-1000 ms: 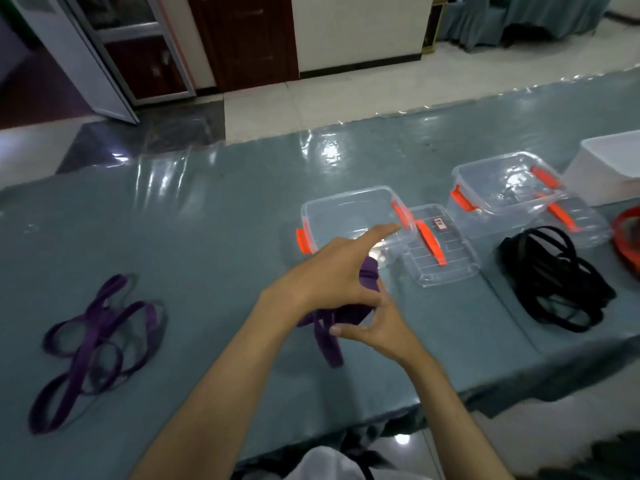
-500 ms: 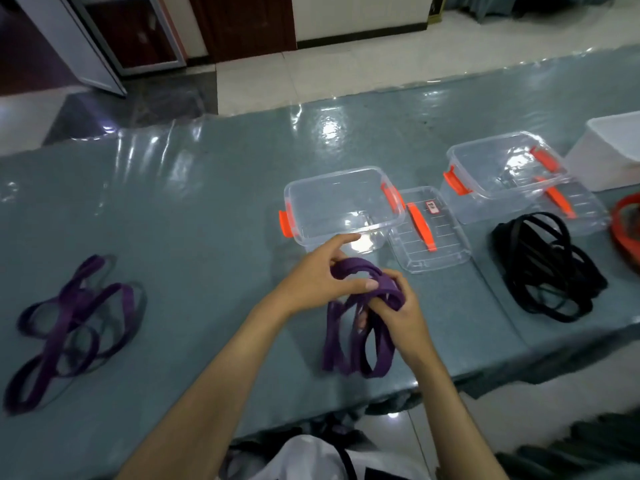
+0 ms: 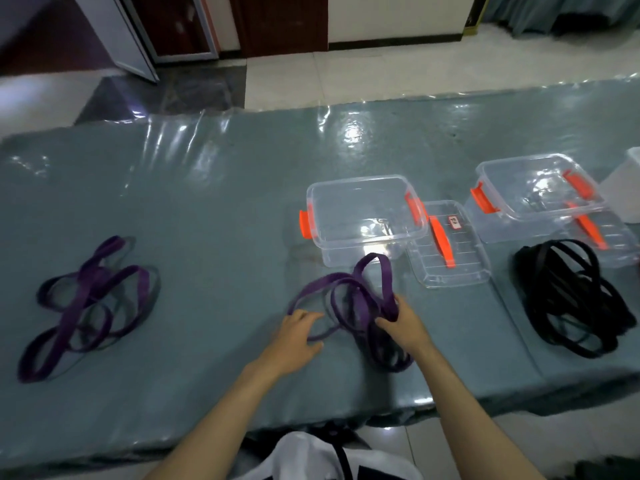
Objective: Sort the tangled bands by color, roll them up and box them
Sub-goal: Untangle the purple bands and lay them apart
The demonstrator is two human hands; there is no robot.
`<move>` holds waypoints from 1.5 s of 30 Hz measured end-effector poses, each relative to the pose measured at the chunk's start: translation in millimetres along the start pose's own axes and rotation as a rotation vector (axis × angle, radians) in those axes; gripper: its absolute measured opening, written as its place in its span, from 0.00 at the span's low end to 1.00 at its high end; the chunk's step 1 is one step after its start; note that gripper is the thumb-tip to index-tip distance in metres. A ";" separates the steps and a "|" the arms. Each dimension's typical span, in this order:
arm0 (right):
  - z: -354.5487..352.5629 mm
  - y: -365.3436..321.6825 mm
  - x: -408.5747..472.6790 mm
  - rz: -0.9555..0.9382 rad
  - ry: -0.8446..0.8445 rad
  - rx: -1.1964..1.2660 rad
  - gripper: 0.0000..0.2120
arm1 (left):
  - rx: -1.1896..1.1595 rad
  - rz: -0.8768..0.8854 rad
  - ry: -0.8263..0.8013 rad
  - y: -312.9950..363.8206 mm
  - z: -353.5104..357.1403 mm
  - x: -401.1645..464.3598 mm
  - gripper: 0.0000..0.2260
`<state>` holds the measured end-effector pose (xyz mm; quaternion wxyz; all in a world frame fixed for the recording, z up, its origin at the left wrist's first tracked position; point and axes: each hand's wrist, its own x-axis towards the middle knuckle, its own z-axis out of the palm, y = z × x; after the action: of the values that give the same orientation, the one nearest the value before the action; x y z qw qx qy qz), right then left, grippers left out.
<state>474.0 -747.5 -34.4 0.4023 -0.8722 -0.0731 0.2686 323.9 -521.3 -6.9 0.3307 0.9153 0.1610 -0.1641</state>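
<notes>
Purple band (image 3: 349, 299): loose loops lie on the table (image 3: 207, 188) just in front of the nearer clear box (image 3: 367, 216), one loop standing up against its front wall.
Right hand (image 3: 403, 323): fingers curled around a gathered bunch of the loops, apparently pinning one end so the rest can be wound.
Left hand (image 3: 298, 337): fingers spread and relaxed, resting on the table at the slack loops; it touches them but grips nothing that shows.
Nearer clear box: open and seemingly empty, its lid (image 3: 450, 251) laid flat just beside it, so a finished roll can drop straight in.
Second purple pile (image 3: 86, 303): well apart at the left, tangled, waiting its turn.
Black bands (image 3: 575, 299): heaped in front of the farther box (image 3: 536, 199), likely their container.
Step in hand: judged as gathering the purple loops for rolling; nothing is boxed yet.
</notes>
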 end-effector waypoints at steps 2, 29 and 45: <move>15.1 9.6 -0.6 -0.004 0.044 -0.093 0.24 | 0.048 0.006 0.024 -8.3 1.9 -5.7 0.28; 278.3 -204.6 -96.3 -0.482 -0.024 -0.555 0.13 | 0.177 -0.310 0.456 -276.5 -137.8 -108.5 0.15; 396.4 -260.6 -129.1 -0.305 -0.194 -0.631 0.14 | 0.142 -0.456 0.068 -439.2 -236.5 -84.4 0.63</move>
<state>179.0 -355.8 0.7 0.1399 -0.9029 -0.3194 0.2515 117.2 -61.0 -43.2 0.2144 0.8813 0.3624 -0.2144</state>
